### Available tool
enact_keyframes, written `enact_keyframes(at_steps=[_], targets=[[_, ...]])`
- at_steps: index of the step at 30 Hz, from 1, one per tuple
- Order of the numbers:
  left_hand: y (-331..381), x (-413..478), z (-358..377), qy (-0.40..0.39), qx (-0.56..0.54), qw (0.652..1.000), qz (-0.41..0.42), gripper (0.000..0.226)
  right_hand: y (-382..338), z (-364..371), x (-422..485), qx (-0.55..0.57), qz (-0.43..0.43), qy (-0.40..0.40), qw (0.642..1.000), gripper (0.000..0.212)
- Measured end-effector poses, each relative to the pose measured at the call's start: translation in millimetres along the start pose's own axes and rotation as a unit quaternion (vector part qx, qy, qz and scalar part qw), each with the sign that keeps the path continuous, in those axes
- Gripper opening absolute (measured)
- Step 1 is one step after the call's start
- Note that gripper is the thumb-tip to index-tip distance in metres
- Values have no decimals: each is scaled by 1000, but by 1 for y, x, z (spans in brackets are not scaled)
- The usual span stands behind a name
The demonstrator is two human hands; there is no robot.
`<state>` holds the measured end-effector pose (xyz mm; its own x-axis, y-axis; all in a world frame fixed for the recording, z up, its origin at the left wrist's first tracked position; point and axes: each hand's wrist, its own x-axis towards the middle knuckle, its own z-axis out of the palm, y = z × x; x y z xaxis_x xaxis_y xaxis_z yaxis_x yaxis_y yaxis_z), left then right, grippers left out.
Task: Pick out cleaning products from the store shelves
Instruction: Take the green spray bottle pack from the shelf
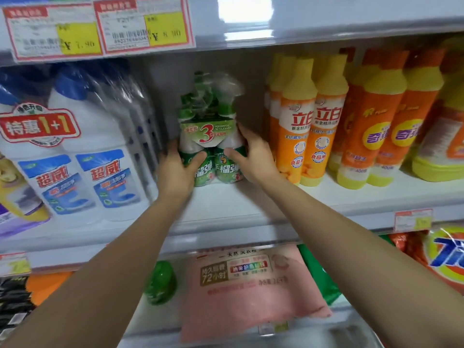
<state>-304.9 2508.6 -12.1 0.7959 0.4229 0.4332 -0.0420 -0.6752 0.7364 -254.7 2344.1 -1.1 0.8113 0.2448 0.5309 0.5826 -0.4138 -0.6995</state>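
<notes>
Left hand [175,172] and right hand [254,159], my fingers [242,133] curled, are clasping the green cleaner pack [211,131] behind the shelf [226,207]'s front edge.

Two big price tags [145,26] with yellow squares hang on the top shelf edge [326,31]. White bottles [82,136] with blue caps stand at the left, orange bottles [298,136] with yellow tops at the right. A pink bag [251,297] lies below.

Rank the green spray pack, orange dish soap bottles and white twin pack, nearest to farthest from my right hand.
1. Green spray pack: gripped by the right hand.
2. Orange dish soap bottles: just right of it.
3. White twin pack: far left, beyond the left hand.
</notes>
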Motion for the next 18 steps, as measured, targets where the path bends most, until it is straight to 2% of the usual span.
enact_keyframes(at_steps=[8,13,15,18], targets=[[4,12,6,9,35,999,5,57,4,6,13,12,16,-16,1000,63],[14,0,-5,-72,96,993,-20,58,-3,4,12,2,63,-43,997,67],[17,-18,-11,-86,137,987,-6,57,-10,3,13,-38,79,-58,994,67],[20,-52,-22,-95,147,983,49,62,-25,-1,-2,-85,74,-21,993,64]])
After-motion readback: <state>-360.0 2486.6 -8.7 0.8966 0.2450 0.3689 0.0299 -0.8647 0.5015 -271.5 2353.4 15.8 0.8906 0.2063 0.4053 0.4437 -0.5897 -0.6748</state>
